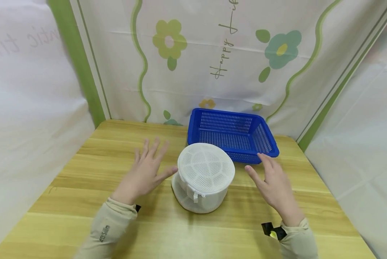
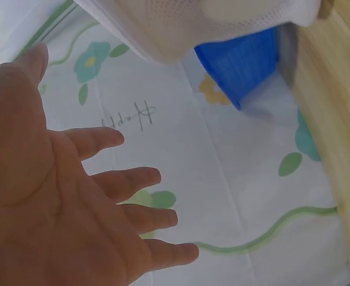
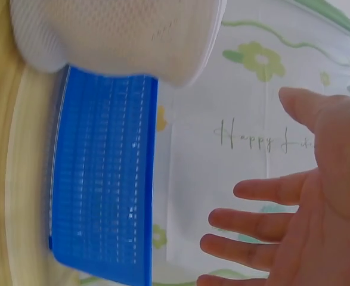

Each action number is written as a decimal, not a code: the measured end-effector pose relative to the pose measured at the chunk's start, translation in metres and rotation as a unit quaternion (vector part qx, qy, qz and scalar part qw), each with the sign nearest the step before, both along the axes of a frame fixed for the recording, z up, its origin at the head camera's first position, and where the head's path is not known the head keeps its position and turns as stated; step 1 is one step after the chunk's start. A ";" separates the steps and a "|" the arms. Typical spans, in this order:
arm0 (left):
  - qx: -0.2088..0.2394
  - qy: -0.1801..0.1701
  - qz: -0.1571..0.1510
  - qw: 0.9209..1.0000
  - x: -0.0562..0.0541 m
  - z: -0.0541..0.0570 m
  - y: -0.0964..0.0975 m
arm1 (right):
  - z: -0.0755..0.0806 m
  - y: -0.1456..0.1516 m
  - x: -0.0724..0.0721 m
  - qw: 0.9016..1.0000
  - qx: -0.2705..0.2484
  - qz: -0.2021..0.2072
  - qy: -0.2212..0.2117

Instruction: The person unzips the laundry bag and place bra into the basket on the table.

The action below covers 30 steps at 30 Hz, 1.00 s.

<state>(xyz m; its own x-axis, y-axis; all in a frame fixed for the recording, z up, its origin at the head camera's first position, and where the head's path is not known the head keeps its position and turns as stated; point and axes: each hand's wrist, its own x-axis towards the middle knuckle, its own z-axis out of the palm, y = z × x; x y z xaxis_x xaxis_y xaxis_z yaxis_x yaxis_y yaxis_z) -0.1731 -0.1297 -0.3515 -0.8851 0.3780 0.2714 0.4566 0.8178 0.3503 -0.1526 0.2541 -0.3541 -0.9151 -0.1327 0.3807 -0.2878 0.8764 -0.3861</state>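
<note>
A round white mesh laundry bag (image 1: 206, 169) stands on the wooden table between my two hands, its zip and small tab facing me. My left hand (image 1: 144, 171) is to its left with fingers spread, the thumb tip right at the bag's rim in the head view. On the other side, my right hand (image 1: 272, 183) hovers apart from the bag, fingers extended. Both palms, the left hand (image 2: 61, 190) and the right hand (image 3: 318, 208), show bare in the wrist views. The mesh bag's side (image 3: 121, 36) also appears at the top of the right wrist view.
Behind the bag, a blue plastic basket (image 1: 233, 150) with slotted walls sits near the table's back edge. Printed curtains with flowers (image 1: 169, 39) and lettering hang around the back and sides. The wooden tabletop (image 1: 161, 230) extends toward me.
</note>
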 end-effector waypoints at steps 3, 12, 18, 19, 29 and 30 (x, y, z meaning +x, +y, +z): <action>0.014 0.021 -0.016 1.000 0.006 -0.004 0.009 | -0.003 -0.007 0.004 1.000 -0.013 -0.006 0.010; 0.033 0.082 -0.066 0.994 0.016 -0.019 0.035 | -0.007 -0.034 0.019 0.998 -0.041 -0.018 0.039; 0.022 0.101 -0.094 0.990 0.020 -0.026 0.046 | -0.016 -0.057 0.030 0.997 -0.050 -0.020 0.057; 0.022 0.102 -0.098 0.990 0.021 -0.027 0.047 | -0.018 -0.059 0.030 0.997 -0.051 -0.023 0.061; 0.023 0.124 -0.123 0.984 0.022 -0.038 0.051 | -0.032 -0.078 0.034 0.993 -0.085 -0.039 0.070; 0.022 0.129 -0.125 0.984 0.022 -0.039 0.051 | -0.032 -0.078 0.034 0.993 -0.089 -0.039 0.074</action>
